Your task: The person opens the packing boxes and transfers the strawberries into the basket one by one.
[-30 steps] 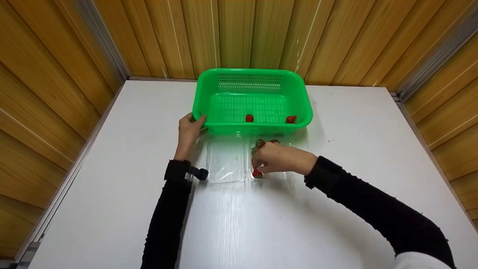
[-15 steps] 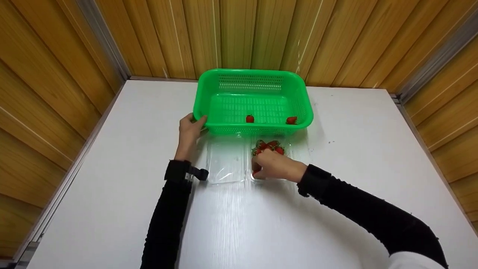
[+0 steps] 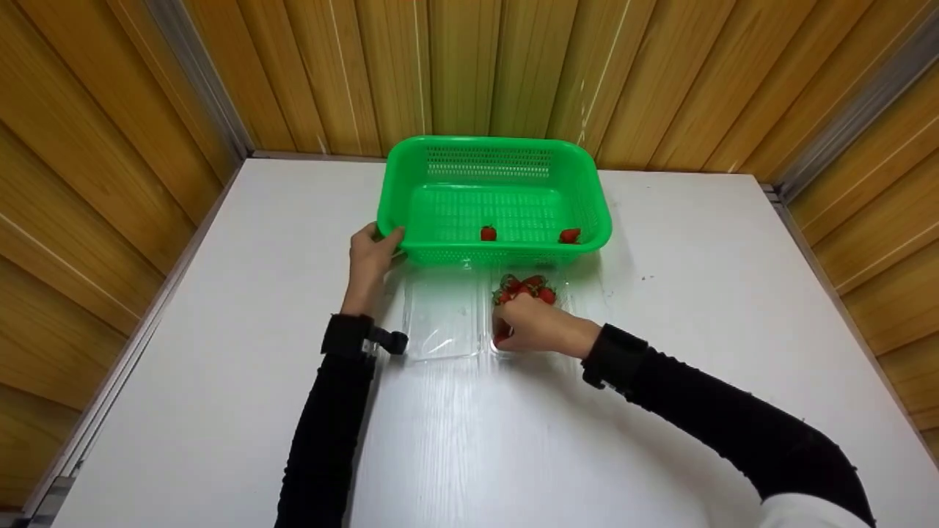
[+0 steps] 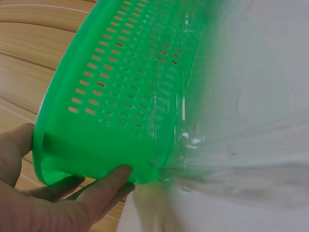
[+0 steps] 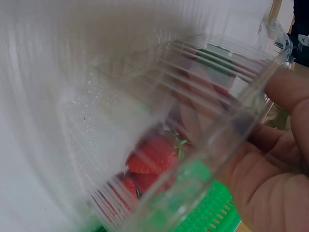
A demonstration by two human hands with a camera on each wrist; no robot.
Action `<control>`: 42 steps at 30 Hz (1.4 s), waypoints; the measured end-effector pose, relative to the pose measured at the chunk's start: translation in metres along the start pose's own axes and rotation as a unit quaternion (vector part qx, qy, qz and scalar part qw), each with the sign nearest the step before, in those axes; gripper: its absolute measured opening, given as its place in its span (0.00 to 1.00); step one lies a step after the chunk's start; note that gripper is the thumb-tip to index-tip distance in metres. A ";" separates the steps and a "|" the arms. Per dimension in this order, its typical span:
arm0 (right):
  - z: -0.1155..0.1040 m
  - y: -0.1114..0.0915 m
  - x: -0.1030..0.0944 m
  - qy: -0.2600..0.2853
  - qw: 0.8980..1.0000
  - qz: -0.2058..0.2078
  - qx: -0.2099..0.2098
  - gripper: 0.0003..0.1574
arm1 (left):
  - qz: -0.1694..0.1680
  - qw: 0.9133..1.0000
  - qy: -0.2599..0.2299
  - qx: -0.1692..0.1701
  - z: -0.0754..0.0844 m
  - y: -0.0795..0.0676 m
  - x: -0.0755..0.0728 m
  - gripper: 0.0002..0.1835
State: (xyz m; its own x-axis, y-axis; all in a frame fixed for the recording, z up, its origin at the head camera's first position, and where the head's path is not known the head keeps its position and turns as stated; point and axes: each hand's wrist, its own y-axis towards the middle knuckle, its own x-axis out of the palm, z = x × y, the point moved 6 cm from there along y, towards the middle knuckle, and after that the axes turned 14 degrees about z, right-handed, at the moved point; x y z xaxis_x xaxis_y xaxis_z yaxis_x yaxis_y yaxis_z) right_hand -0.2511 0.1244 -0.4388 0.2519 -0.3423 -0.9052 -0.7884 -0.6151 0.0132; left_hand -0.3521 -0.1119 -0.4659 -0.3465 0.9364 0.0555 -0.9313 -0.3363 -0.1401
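My left hand [image 3: 372, 257] grips the near left corner of a green plastic basket [image 3: 499, 248], thumb over the rim and fingers [image 4: 108, 186] against the outer wall. Two strawberries lie along the basket's near side, one near the middle [image 3: 488, 233] and one at the right [image 3: 570, 235]. In front stands a clear plastic clamshell box, unfolded, with several strawberries [image 3: 546, 295] in its right half. My right hand [image 3: 543, 325] reaches into that half's near left corner, its curled fingers pinching a strawberry [image 3: 502, 337] mostly hidden behind them. Through the box wall, the right wrist view shows the fingers inside.
The box's left half [image 3: 444, 315], a bare clear shell, lies beside the filled half and close against the basket's front wall. Small dark specks [image 3: 647, 278] dot the white table [image 3: 455, 440] at the right. Wood-patterned panels [image 3: 469, 66] rise behind and at both sides.
My right hand has lowered slightly toward the box's near left corner, baring more strawberries behind it, then stays nearly still. The left hand keeps its grip on the basket.
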 end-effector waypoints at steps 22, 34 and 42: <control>0.002 -0.003 -0.051 0.014 0.999 0.034 -0.007 0.08 | 0.002 1.000 0.005 -0.006 0.000 0.002 0.001 0.24; 0.015 -0.002 -0.103 0.026 0.996 0.089 0.015 0.08 | -0.002 1.000 -0.007 0.007 -0.002 0.000 -0.001 0.23; 0.034 0.005 -0.130 0.029 0.994 0.104 0.032 0.06 | 0.001 1.000 0.006 0.007 -0.001 0.001 0.000 0.23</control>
State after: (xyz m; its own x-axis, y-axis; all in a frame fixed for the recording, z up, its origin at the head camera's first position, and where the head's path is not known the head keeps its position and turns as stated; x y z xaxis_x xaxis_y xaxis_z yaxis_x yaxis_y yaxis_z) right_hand -0.3063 0.1900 -0.3357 0.1102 -0.4982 -0.8600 -0.8601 -0.4814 0.1687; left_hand -0.3532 -0.1127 -0.4670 -0.3468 0.9369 0.0439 -0.9323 -0.3392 -0.1259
